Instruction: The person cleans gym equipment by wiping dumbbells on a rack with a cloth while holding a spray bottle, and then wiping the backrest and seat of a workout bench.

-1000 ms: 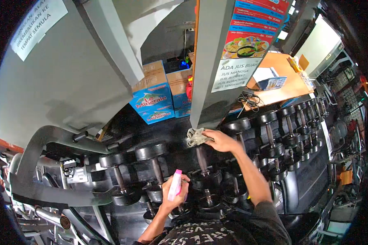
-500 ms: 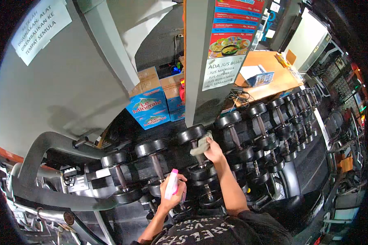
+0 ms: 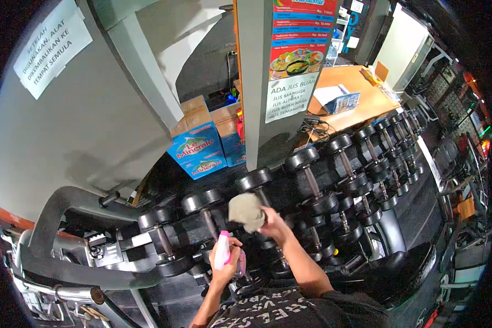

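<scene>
A pink and white spray bottle (image 3: 222, 251) is gripped in my left hand (image 3: 227, 264), its head pointing up and away from me. My right hand (image 3: 273, 225) holds a folded greyish-beige cloth (image 3: 246, 212). The cloth hangs over a black dumbbell (image 3: 255, 179) on the rack and hides part of its handle; I cannot tell whether they touch. Left of it lies another dumbbell (image 3: 202, 202), just beyond the spray bottle. To the right of my right hand rests a further dumbbell (image 3: 310, 180) with a bare metal handle.
Several more dumbbells (image 3: 344, 158) fill the two-tier rack toward the right. Behind stand a grey pillar (image 3: 251, 82) with a menu poster, blue water cartons (image 3: 197, 150) and a wooden desk (image 3: 339, 76). A grey machine frame (image 3: 49, 229) curves at the left.
My right hand has moved left and toward me, lifting the cloth off the dumbbell handle. My left hand with the spray bottle has shifted slightly left. The view has turned a little.
</scene>
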A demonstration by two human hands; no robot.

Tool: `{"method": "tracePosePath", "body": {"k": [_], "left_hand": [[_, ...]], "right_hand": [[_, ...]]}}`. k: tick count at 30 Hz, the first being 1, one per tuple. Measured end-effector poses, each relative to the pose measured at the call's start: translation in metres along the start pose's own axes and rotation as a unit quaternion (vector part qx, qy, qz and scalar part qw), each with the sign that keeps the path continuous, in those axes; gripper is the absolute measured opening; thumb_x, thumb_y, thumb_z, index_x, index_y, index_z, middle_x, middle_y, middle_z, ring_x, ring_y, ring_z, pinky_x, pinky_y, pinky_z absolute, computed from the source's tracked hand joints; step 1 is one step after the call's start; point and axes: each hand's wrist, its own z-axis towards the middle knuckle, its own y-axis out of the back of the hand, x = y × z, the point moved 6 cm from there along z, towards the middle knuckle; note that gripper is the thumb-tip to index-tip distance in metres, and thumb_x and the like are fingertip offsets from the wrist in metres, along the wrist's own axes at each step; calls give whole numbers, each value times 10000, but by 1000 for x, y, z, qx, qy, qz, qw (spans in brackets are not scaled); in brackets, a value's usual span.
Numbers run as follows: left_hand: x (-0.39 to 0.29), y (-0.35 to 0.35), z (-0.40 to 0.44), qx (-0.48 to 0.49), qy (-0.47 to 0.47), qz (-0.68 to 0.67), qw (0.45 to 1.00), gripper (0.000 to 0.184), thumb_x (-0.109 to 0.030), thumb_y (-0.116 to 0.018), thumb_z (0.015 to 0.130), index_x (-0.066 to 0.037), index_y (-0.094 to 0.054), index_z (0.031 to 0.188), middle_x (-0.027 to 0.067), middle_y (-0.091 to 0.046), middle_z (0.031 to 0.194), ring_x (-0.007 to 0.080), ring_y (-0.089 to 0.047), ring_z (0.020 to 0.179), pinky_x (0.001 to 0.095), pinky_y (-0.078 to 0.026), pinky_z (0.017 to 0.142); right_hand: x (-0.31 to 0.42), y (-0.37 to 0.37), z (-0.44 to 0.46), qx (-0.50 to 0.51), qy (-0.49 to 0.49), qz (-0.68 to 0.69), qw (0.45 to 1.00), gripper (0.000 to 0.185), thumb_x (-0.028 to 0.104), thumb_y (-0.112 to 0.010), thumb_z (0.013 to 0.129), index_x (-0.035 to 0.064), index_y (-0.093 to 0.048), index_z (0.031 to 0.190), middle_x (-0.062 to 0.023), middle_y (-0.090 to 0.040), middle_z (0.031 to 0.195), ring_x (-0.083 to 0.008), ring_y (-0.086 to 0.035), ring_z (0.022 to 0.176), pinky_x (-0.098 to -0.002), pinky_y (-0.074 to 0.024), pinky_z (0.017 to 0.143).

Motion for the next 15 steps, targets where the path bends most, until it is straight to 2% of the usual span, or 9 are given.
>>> {"method": "tracePosePath", "body": {"k": [2,3,4,7,8,10,12,14,15], "left_hand": [[-5,-3,2,4,0,25,1000,122,17,-585,806,6,-598,927,52,-637,800,93,-572,607,243,-465,565],[-4,-3,3,12,-14,50,999,122,12,-589,802,4,-604,922,48,-633,780,88,-568,604,240,-457,557],[-5,-4,2,20,-29,75,997,122,7,-592,797,1,-609,918,45,-629,761,82,-564,601,238,-450,549],[-6,-7,-2,8,-15,52,998,121,1,-599,788,0,-616,908,37,-608,707,76,-550,573,237,-439,539],[0,-7,-3,8,6,26,1000,119,1,-598,787,1,-616,905,36,-602,699,75,-545,561,239,-439,538],[0,-7,-4,10,-15,27,999,126,5,-600,802,3,-607,928,34,-595,685,75,-550,551,238,-438,521],[5,-12,-6,30,47,7,998,133,1,-605,823,3,-595,956,38,-611,725,81,-569,563,237,-446,513],[11,-14,-6,41,24,37,998,168,-13,-622,838,4,-587,1002,45,-635,795,85,-582,574,236,-457,511],[14,-17,-7,54,29,29,998,189,-20,-633,837,3,-587,1019,47,-643,825,85,-583,575,236,-461,513]], "right_hand": [[-29,3,24,-4,-154,188,970,302,235,-587,902,74,-568,1157,-42,-665,1046,-197,-652,958,-342,-571,752],[-19,-20,23,-33,-123,314,941,241,220,-525,931,84,-581,1123,-40,-677,962,-202,-663,825,-351,-577,665],[-33,-4,45,-4,-67,344,936,249,217,-458,946,77,-579,1113,-91,-664,1022,-234,-660,876,-395,-560,778],[-22,12,84,24,20,320,947,284,121,-368,939,-28,-579,1057,-151,-652,997,-261,-649,859,-389,-559,763],[-9,6,82,9,13,338,941,298,85,-348,942,-89,-560,1059,-187,-643,988,-273,-646,863,-363,-561,744],[14,-13,63,120,-43,388,913,300,66,-331,959,-96,-541,1098,-214,-627,1028,-287,-648,899,-362,-574,761],[26,8,49,-50,-50,394,916,276,67,-355,974,-96,-519,1126,-212,-603,1093,-292,-648,947,-396,-582,835],[43,27,34,-81,-46,398,913,302,23,-354,963,-96,-491,1204,-236,-572,1169,-318,-615,1032,-387,-563,874],[63,20,15,-26,-33,427,903,289,27,-356,968,-94,-503,1186,-244,-579,1153,-334,-608,1050,-399,-556,904]]}}
